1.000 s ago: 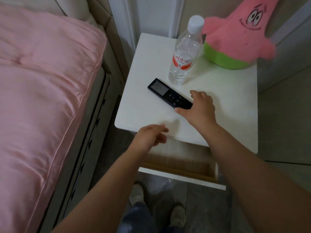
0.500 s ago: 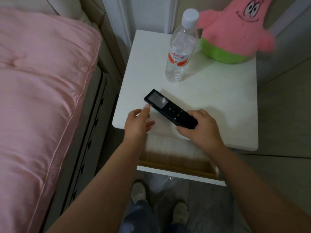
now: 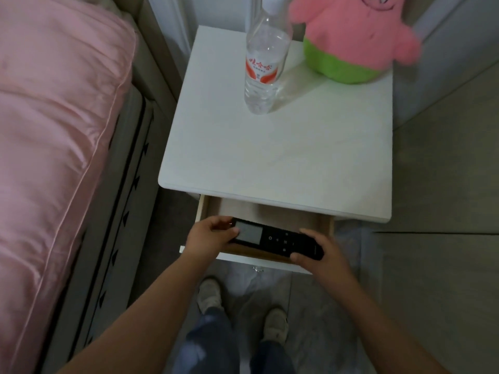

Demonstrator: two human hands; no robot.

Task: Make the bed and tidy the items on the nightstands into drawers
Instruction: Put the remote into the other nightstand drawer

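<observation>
A black remote [image 3: 275, 238] with a grey screen hangs level over the open drawer [image 3: 270, 214] of the white nightstand [image 3: 283, 157]. My left hand [image 3: 208, 238] pinches its screen end, and my right hand [image 3: 321, 255] grips the button end from below. A clear water bottle [image 3: 263, 68] with a red label stands upright on the nightstand's back. Beside it to the right sits a pink and green plush toy [image 3: 348, 39].
The bed with a pink satin duvet [image 3: 54, 157] fills the left side, its grey frame [image 3: 127, 225] close to the nightstand. Grey floor tiles [image 3: 437, 265] lie to the right. My feet in light shoes [image 3: 210, 295] stand just below the drawer front.
The remote left the nightstand top and now sits over the open drawer. Both hands came toward me with it; my left hand took hold of its screen end.
</observation>
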